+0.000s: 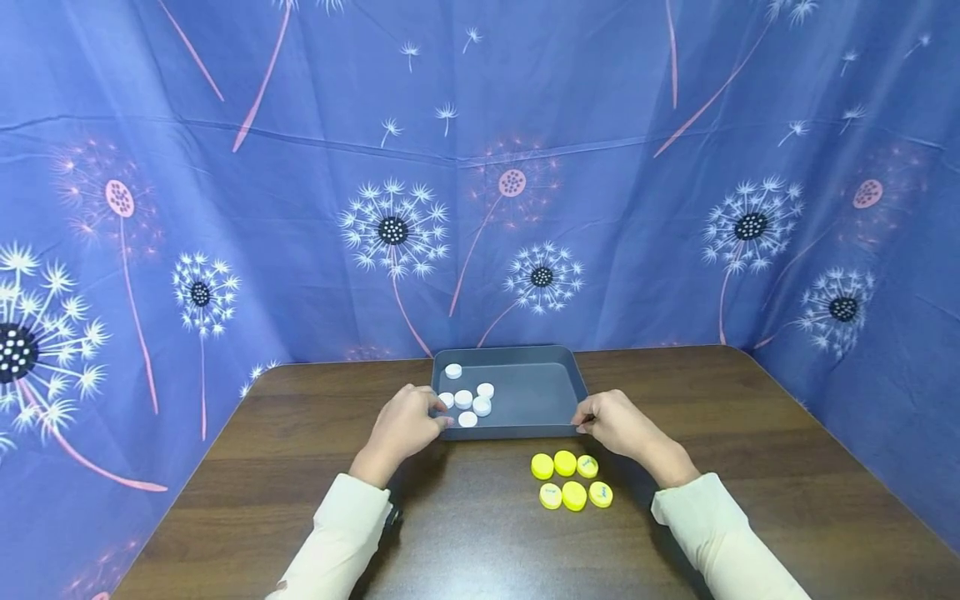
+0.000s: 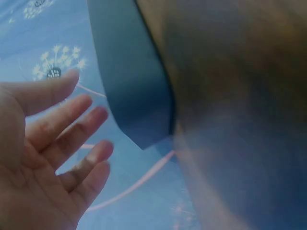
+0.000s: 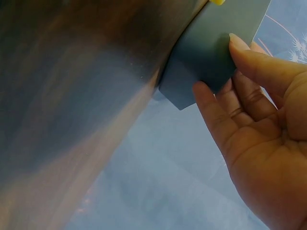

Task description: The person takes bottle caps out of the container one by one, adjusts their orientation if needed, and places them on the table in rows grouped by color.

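Observation:
A dark grey rectangular tray (image 1: 525,432) lies at the far edge of the table, with several white bottle caps (image 1: 463,399) at its left side. At the tray's near left corner is my left hand (image 1: 405,423); the left wrist view shows its fingers (image 2: 79,122) spread loosely, apart from the tray wall (image 2: 136,81). My right hand (image 1: 618,423) pinches the near right corner of the tray between thumb and fingers, also seen in the right wrist view. Several yellow bottle caps (image 1: 573,496) lie in two rows before the tray, some with blue print.
The brown wooden table (image 1: 480,550) runs out to both sides of the tray. A blue curtain (image 1: 480,108) with dandelion prints hangs right behind the table's far edge. Something small and dark (image 1: 393,517) shows beneath the left sleeve.

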The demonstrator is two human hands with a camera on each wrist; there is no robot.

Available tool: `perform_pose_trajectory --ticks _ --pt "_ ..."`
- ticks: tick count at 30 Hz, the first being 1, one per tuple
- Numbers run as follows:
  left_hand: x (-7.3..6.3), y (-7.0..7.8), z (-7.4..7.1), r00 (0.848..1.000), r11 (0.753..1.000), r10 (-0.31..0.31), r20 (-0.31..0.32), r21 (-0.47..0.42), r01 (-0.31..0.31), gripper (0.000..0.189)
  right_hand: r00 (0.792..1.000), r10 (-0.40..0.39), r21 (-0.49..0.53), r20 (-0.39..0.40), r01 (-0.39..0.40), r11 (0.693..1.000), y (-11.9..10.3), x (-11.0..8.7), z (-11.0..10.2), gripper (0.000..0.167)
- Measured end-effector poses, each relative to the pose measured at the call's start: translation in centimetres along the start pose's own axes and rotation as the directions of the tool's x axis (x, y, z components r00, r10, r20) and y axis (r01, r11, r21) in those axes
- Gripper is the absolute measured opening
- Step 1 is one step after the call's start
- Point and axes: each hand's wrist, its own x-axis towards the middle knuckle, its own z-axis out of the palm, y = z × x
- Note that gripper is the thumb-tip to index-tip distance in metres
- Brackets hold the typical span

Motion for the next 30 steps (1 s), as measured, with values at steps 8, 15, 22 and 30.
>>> perform_pose_trajectory --ticks 8,15,22,30 --pt "2.5 2.0 -0.1 0.999 1.000 0.003 0.032 -0.005 -0.003 0.016 1.000 0.010 0.004 -0.005 -0.010 1.000 0.4 -0.4 0.3 0.018" --pt "4.1 2.7 1.3 0.992 1.000 -0.012 0.126 -0.016 0.014 0.013 1.000 0.023 0.017 -0.011 -0.023 1.000 0.6 -0.5 0.3 0.015" --pt "4.6 2.2 2.7 0.966 0.997 -0.069 0.250 0.036 0.061 0.016 1.000 0.008 0.028 -0.015 -0.008 1.000 0.3 -0.5 0.3 0.018" --pt "4.6 1.8 3.1 0.958 0.990 -0.125 0.257 0.099 0.103 0.016 1.000 0.013 0.005 -0.028 -0.013 1.000 0.2 -0.3 0.2 0.020"
